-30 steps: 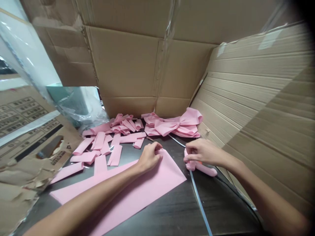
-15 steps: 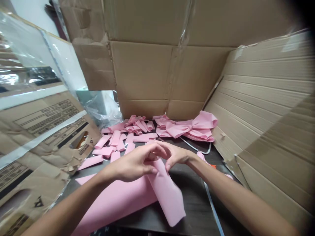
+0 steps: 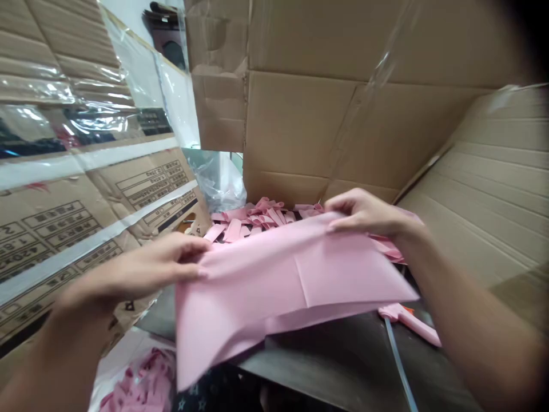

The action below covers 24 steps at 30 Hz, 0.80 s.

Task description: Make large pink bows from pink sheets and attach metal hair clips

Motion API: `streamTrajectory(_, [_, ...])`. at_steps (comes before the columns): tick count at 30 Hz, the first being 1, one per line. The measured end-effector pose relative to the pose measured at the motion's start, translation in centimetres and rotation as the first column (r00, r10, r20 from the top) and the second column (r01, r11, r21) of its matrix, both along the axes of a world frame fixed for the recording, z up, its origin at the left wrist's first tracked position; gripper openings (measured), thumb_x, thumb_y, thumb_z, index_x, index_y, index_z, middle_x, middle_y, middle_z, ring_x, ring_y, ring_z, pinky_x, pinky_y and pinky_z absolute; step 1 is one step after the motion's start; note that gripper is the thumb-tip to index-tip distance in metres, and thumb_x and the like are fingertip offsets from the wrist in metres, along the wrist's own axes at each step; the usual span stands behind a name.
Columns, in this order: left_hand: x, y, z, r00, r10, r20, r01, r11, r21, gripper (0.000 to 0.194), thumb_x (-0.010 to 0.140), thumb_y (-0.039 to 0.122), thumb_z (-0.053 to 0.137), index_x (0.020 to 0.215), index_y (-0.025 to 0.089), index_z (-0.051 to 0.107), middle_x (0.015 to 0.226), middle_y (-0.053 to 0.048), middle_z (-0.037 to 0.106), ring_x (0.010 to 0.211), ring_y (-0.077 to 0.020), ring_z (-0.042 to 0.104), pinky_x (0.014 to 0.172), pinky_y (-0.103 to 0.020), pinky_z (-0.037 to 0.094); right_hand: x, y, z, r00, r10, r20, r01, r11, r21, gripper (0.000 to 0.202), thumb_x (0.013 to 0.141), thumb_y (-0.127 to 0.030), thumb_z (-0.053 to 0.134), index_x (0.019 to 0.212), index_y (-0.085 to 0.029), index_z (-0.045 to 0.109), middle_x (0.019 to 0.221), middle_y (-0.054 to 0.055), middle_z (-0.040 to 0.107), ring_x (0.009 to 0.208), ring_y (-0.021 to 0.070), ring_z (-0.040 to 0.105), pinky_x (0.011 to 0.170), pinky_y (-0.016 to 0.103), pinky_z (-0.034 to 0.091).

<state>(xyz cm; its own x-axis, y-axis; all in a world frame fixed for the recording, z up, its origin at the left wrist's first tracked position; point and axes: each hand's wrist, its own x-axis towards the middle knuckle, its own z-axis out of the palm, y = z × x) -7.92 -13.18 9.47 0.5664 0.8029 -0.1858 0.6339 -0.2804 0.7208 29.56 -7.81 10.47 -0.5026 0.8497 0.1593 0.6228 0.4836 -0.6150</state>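
Observation:
A wide pink fabric sheet (image 3: 261, 280) is stretched between my two hands above the dark table (image 3: 295, 372), with a crease near its middle and its lower edge hanging loose. My left hand (image 3: 175, 260) pinches its upper left edge between thumb and fingers. My right hand (image 3: 364, 212) grips the upper right edge in the same way. Behind the sheet lie several small folded pink strips (image 3: 274, 216), partly hidden by it. A pink glue gun (image 3: 414, 325) rests on the table below my right forearm.
Cardboard panels (image 3: 300, 126) wall in the back, and more stand at the right and at the left (image 3: 141, 189). A clear plastic bag (image 3: 221, 186) is at the back left. Pink pieces (image 3: 146, 383) fill a bag below the table's left edge. A pale cable (image 3: 398, 360) runs from the glue gun.
Before, my hands were close together over a folded pink piece, with a larger sheet lying on the table. Now they are apart, holding a sheet up. The view has swung left.

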Motion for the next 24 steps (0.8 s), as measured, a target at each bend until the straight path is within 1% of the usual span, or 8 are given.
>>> streamTrajectory(3, [-2.4,0.1,1.9,0.973,0.201,-0.116,-0.185,0.973,0.135,0.031,0.082,0.047,0.056,0.084,0.017,0.063,0.079,-0.003,0.063,0.068,-0.0167,0.058,0.052,-0.022,0.042,2.0,0.1,3.0,0.977,-0.209,0.044,0.207,0.977,0.055,0.039,0.066,-0.051,0.074,0.061,-0.017,0.056,0.056,-0.004,0.045,0.049,0.0098,0.042,0.042,0.022,0.027])
streamTrajectory(6, [-3.5,0.8,2.8,0.898,0.317,-0.306,-0.210,0.918,0.337,0.028,0.077,0.045,0.058,0.081,0.017,0.061,0.078,-0.002,0.063,0.068,-0.0176,0.058,0.053,-0.023,0.041,2.3,1.8,3.2,0.945,-0.294,0.141,0.280,0.954,0.109,0.037,0.067,-0.051,0.073,0.066,-0.017,0.060,0.059,-0.001,0.052,0.052,0.0122,0.049,0.045,0.023,0.033])
streamTrajectory(9, [-2.9,2.6,1.3,0.778,0.377,-0.503,-0.050,0.834,0.549,0.017,0.078,0.032,0.054,0.086,0.018,0.060,0.089,-0.004,0.063,0.079,-0.0204,0.058,0.062,-0.027,0.042,0.7,4.7,-0.5,0.944,-0.211,0.255,0.182,0.974,0.132,0.036,0.067,-0.051,0.072,0.068,-0.017,0.061,0.063,-0.002,0.055,0.058,0.0134,0.051,0.051,0.024,0.035])
streamTrajectory(13, [-1.1,5.3,-3.6,0.649,0.311,-0.694,0.078,0.880,0.468,0.027,0.068,0.017,0.058,0.095,0.020,0.062,0.086,-0.006,0.065,0.076,-0.0227,0.060,0.058,-0.028,0.036,-2.3,7.9,-7.9,0.931,-0.131,0.340,0.086,0.986,0.144,0.027,0.063,-0.039,0.076,0.069,-0.017,0.063,0.068,0.001,0.061,0.065,0.0172,0.054,0.057,0.026,0.038])
streamTrajectory(15, [-0.7,5.8,-6.0,0.601,0.317,-0.734,0.190,0.835,0.516,0.040,0.070,0.018,0.061,0.110,0.018,0.059,0.095,-0.010,0.066,0.086,-0.0248,0.061,0.063,-0.029,0.039,-3.3,8.3,-10.7,0.928,-0.104,0.358,0.042,0.983,0.177,0.020,0.064,-0.031,0.076,0.069,-0.016,0.064,0.075,0.006,0.064,0.074,0.0214,0.057,0.066,0.030,0.042])
streamTrajectory(20, [1.5,3.5,-9.0,0.670,0.382,-0.636,0.379,0.561,0.736,0.030,0.085,0.011,0.046,0.112,0.009,0.058,0.109,-0.019,0.060,0.104,-0.0322,0.053,0.080,-0.041,0.041,-6.2,5.3,-13.8,0.968,-0.006,0.252,-0.076,0.946,0.315,0.023,0.085,-0.021,0.058,0.107,-0.014,0.061,0.119,0.017,0.057,0.109,0.0285,0.052,0.092,0.045,0.041])
streamTrajectory(22, [3.6,1.5,-9.5,0.732,0.327,-0.597,0.360,0.559,0.747,0.026,0.086,0.007,0.040,0.104,0.009,0.060,0.111,-0.019,0.059,0.105,-0.0312,0.052,0.084,-0.042,0.042,-7.7,3.1,-14.7,0.969,0.118,0.218,-0.183,0.934,0.307,0.025,0.089,-0.024,0.057,0.113,-0.019,0.058,0.122,0.013,0.057,0.111,0.0234,0.054,0.094,0.040,0.044])
streamTrajectory(24, [5.7,-0.6,-10.3,0.816,0.199,-0.542,0.312,0.638,0.704,0.024,0.087,0.008,0.040,0.103,0.011,0.059,0.109,-0.016,0.059,0.101,-0.0278,0.054,0.085,-0.041,0.044,-8.9,1.0,-15.6,0.932,0.312,0.183,-0.354,0.888,0.292,0.029,0.092,-0.025,0.054,0.119,-0.018,0.055,0.124,0.012,0.058,0.112,0.0211,0.055,0.095,0.038,0.046])
